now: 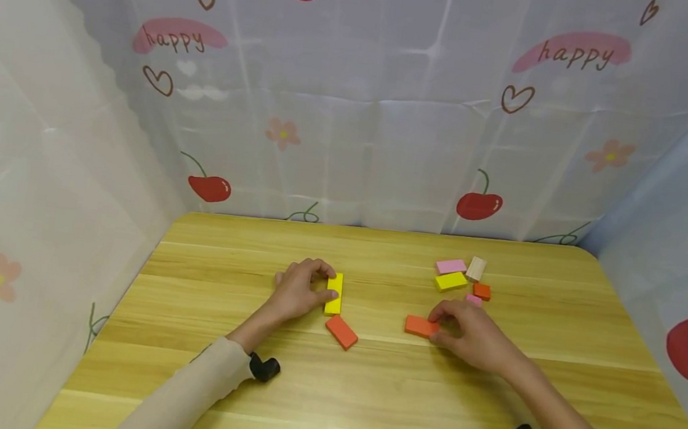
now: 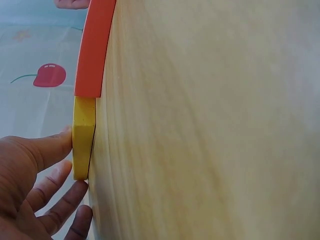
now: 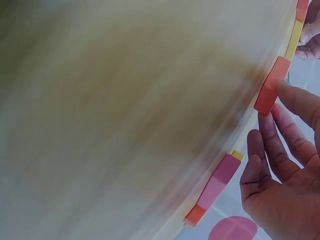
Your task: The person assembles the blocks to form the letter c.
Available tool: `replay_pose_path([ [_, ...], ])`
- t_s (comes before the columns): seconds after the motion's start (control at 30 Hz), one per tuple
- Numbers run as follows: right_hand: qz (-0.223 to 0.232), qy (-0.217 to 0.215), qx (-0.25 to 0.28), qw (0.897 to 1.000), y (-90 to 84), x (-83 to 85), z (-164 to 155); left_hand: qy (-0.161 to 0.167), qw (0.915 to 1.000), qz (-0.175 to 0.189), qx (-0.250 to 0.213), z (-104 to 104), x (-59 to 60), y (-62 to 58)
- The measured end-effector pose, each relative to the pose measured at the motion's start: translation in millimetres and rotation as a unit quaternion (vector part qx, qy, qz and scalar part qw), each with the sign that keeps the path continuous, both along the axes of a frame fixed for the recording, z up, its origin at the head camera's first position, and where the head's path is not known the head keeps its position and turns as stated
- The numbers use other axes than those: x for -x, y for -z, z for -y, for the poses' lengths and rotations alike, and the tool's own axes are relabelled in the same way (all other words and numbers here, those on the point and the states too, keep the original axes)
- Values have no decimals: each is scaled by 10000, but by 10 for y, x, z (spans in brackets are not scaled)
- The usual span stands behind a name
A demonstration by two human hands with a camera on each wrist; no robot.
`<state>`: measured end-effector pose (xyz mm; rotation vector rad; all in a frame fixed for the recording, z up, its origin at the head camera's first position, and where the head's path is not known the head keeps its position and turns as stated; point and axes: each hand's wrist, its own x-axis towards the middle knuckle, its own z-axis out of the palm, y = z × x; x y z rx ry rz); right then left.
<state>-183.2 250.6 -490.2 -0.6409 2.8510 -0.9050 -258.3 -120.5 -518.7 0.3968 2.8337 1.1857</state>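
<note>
My left hand (image 1: pixel 298 289) pinches a yellow rectangular block (image 1: pixel 337 285), its thumb on the near part and a finger at the far end. In the left wrist view the thumb rests against the side of that yellow block (image 2: pixel 83 140). One corner of a red-orange block (image 1: pixel 342 332) lies right at the yellow block's near end; nothing holds it. Farther right, my right hand (image 1: pixel 476 336) grips the end of another red-orange block (image 1: pixel 417 326) between thumb and fingers. The right wrist view shows the thumb on this red-orange block (image 3: pixel 273 86) and fingertips at its lower end.
Beyond my right hand lies a loose group: a pink block (image 1: pixel 451 266), a yellow block (image 1: pixel 452 282), a plain wood block (image 1: pixel 475 268), a small orange block (image 1: pixel 482 291) and a small pink piece (image 1: pixel 473 300). A printed curtain (image 1: pixel 376 161) borders the wooden table (image 1: pixel 320 412).
</note>
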Motion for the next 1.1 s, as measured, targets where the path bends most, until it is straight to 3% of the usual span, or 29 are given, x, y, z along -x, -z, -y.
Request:
replay_pose_path([
  [0.4,-20,-207,93,9997,-10,-39,96,-3,10000,-34,26,-6,-2,-9],
  [1.1,422,-535,224,9974,-24,-126,269,39,10000,-35,5,-5,-17,-42],
])
